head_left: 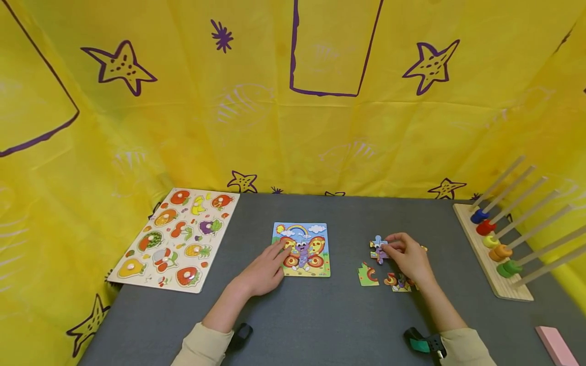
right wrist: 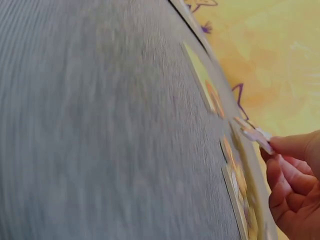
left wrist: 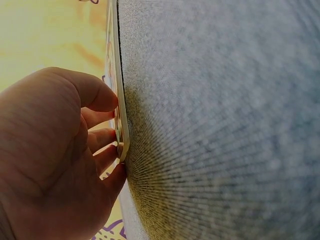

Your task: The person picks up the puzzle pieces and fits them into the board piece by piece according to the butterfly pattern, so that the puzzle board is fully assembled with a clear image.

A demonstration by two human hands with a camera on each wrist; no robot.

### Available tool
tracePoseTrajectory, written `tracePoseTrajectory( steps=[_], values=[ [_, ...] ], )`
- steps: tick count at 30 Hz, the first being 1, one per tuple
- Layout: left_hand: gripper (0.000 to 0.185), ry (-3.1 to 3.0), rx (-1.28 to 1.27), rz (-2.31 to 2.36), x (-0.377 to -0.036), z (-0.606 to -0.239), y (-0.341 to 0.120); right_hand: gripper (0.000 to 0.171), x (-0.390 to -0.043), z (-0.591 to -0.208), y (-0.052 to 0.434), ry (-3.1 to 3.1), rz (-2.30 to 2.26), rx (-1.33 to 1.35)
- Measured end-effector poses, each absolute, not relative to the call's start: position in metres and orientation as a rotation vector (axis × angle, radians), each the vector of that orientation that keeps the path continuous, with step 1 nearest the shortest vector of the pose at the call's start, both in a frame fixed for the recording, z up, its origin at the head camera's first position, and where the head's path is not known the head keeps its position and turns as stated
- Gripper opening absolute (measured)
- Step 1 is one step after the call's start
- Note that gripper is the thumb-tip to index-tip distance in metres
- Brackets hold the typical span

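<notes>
Your left hand [head_left: 264, 273] lies flat-fingered on the butterfly puzzle board [head_left: 302, 249] (steadying it mid-table), while your right hand [head_left: 407, 256] pinches 1 puzzle piece [head_left: 378, 248], lifted clear of 2 loose pieces [head_left: 383, 277] beside it.

Both arms wear long, pale beige sleeves with soft cuffs that end above the wrists, leaving the left hand [head_left: 264, 273] and right hand [head_left: 409, 256] bare, with no rings or gloves showing. A small black device [head_left: 241, 335] is strapped under the left forearm just beyond the cuff. The right forearm carries a similar black unit [head_left: 423, 343] with a teal-green face and a small metal fitting beside it.
</notes>
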State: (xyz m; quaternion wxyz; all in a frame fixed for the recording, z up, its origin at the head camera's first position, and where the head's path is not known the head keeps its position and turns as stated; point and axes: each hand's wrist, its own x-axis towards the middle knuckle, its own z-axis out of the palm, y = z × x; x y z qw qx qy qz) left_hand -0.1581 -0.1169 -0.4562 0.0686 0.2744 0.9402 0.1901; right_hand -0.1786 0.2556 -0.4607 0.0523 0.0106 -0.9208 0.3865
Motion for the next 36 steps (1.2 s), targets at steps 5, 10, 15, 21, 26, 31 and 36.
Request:
tracePoseTrajectory(
  steps=[5,10,15,21,26,31,36],
  values=[
    [0.051,2.831,0.823,0.580,-0.158,-0.457,-0.117,0.033,-0.182,-0.459,0.235,-2.780,1.402,0.006],
    [0.051,2.827,0.809,0.578,-0.158,-0.457,-0.117,0.027,-0.189,-0.459,0.205,-2.752,1.560,0.068],
    [0.051,2.821,0.794,0.581,-0.158,-0.456,-0.117,0.024,-0.193,-0.461,0.172,-2.750,1.607,0.103],
    [0.052,2.797,0.794,0.580,-0.157,-0.456,-0.117,0.019,-0.197,-0.464,0.134,-2.737,1.598,0.125],
    [0.053,2.784,0.795,0.552,-0.159,-0.456,-0.118,0.017,-0.203,-0.466,0.110,-2.732,1.576,0.155],
    [0.054,2.780,0.814,0.548,-0.160,-0.456,-0.117,0.016,-0.209,-0.470,0.097,-2.725,1.531,0.208],
    [0.055,2.766,0.827,0.536,-0.159,-0.454,-0.117,0.014,-0.214,-0.472,0.090,-2.726,1.401,0.296]
  ],
)
